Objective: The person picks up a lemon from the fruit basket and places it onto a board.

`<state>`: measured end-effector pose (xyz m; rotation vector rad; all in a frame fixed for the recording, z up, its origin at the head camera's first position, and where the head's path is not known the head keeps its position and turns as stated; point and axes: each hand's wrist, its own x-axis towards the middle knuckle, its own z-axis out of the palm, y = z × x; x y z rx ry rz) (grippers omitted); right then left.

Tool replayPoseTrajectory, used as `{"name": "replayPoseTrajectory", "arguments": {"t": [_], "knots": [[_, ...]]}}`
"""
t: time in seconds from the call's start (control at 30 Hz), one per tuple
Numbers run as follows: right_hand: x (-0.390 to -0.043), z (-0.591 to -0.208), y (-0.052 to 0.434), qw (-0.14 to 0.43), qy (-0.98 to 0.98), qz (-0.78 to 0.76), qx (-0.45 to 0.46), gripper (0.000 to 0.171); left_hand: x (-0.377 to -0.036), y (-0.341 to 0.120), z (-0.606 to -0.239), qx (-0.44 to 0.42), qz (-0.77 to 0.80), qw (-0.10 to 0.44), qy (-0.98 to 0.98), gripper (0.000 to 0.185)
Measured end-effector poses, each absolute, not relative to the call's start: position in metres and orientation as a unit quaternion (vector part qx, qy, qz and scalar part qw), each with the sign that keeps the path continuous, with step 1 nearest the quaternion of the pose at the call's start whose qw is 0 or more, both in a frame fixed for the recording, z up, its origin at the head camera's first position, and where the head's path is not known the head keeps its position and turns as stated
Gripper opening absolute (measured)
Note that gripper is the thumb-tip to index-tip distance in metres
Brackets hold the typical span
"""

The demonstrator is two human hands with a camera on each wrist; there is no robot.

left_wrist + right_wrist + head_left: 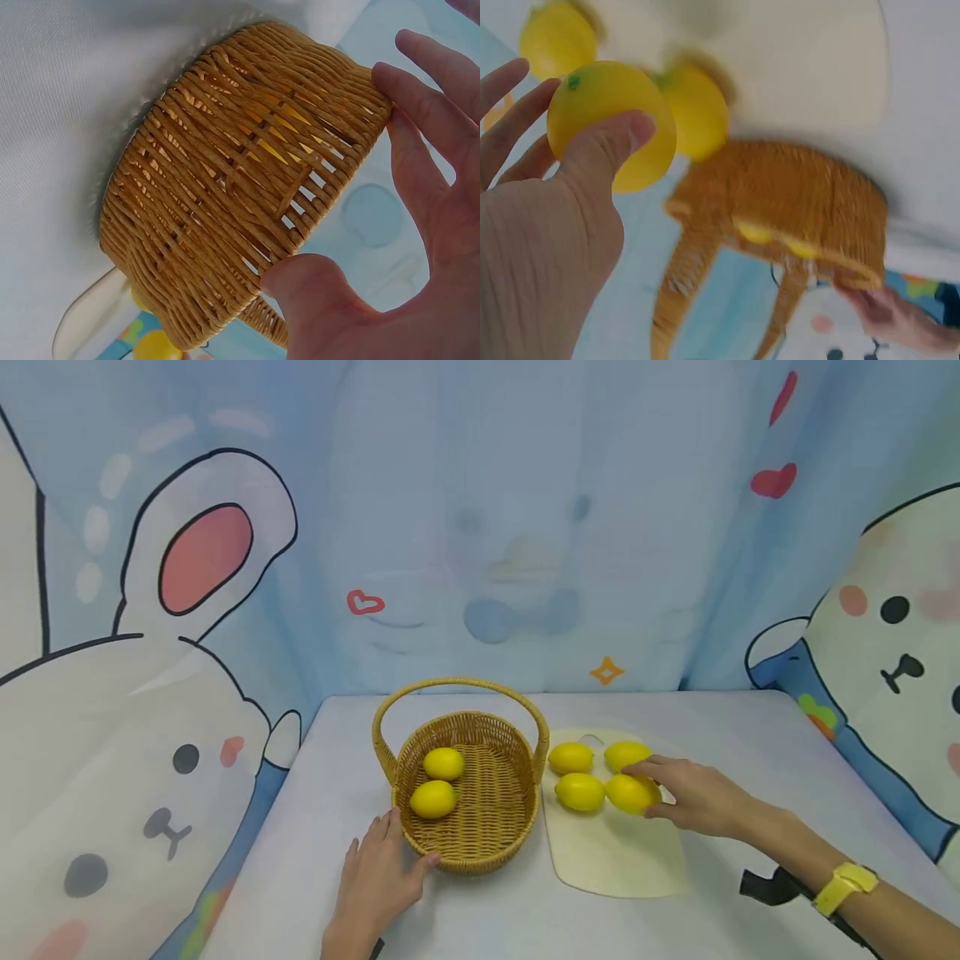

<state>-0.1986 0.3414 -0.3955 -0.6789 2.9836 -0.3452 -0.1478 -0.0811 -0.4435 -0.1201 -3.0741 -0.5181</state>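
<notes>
A: Item one, the basket [480, 852]?
B: Wicker, oval, with an arched handle, on the table [712, 727] left of centre. Two lemons inside, at its left side: far one [443, 763], near one [432, 798].

A: Left hand [378, 881]?
B: At the basket's near left wall. Thumb pressed to the weave low down, fingers spread and nearly straight along the rim; the wrist view shows the thumb [315, 289] on the wicker. A steadying touch, nothing enclosed.

A: Item two, the board [615, 860]?
B: Pale, flat, just right of the basket. Four lemons at its far end, in two rows: far left [571, 757], far right [624, 752], near left [579, 792], near right [628, 793].

A: Right hand [693, 797]?
B: Curled round the near right lemon, thumb on its near side, fingers over the far side. The wrist view, blurred, shows the thumb [607, 146] across that lemon [607, 112]. Whether it is lifted off the board, I cannot tell.

A: Other entries?
B: Yellow band [843, 885] on the right wrist; cartoon rabbit curtain [202, 552] behind the table.
</notes>
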Motion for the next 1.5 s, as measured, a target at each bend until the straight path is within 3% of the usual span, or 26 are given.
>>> {"name": "replayPoseTrajectory", "arguments": {"t": [0.33, 0.63, 1.5], "knots": [[-0.22, -0.436, 0.362, -0.024, 0.973, -0.047, -0.226, 0.054, -0.147, -0.088, -0.448, -0.029, -0.174, 0.013, -0.984, 0.096], [-0.225, -0.455, 0.368, -0.029, 0.976, -0.051, -0.209, 0.057, -0.148, -0.085, -0.447, -0.029, -0.167, 0.021, -0.985, 0.091], [-0.223, -0.459, 0.365, -0.037, 0.975, -0.064, -0.208, 0.054, -0.15, -0.08, -0.446, -0.031, -0.156, 0.026, -0.987, 0.089]]}}
